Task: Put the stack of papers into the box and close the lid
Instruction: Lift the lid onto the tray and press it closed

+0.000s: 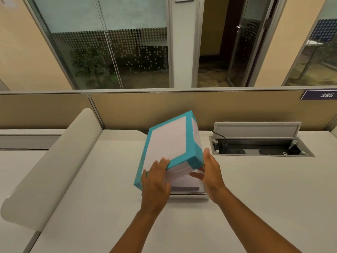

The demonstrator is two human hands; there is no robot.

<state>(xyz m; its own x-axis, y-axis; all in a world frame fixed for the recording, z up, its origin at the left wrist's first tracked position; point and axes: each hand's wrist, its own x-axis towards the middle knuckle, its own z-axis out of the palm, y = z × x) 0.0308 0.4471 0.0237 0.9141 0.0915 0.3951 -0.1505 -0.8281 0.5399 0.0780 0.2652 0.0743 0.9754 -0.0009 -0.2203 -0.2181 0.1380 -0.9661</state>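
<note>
Papers: a white stack of papers (184, 177) lies in the box, its near edge and top sheet showing under the raised lid; how deep the stack sits I cannot tell, since the hands cover part of it.
Box: the box (139, 177), teal-edged, stands on the desk near the middle, toward the far edge; its left wall and near left corner show, and a pale tray-like rim shows at its near side on the desk.
Lid: the lid (170, 143), teal border with a white panel, is tilted up, its far end high against the partition and its near edge low over the papers, so the box is part open.
Left hand: the left hand (156, 181) lies on the near left part of the box, fingertips touching the lid's near edge, fingers loosely bent, not closed round anything.
Right hand: the right hand (209, 172) is at the near right corner of the lid, palm against its side, fingers spread and reaching under toward the papers; a flat, wide hold rather than a pinch.
Desk: the desk (91, 207) is pale and bare in front of the box.
Cable hatch: a cable hatch (259, 145) is open in the desk to the right of the box, near the far edge, a black cord inside.
Partition: a tan partition (164, 105) runs along the far edge, with a number plate (326, 95) reading 385 at its right end.
Divider: a rounded pale divider (51, 161) runs along the desk's left edge.
</note>
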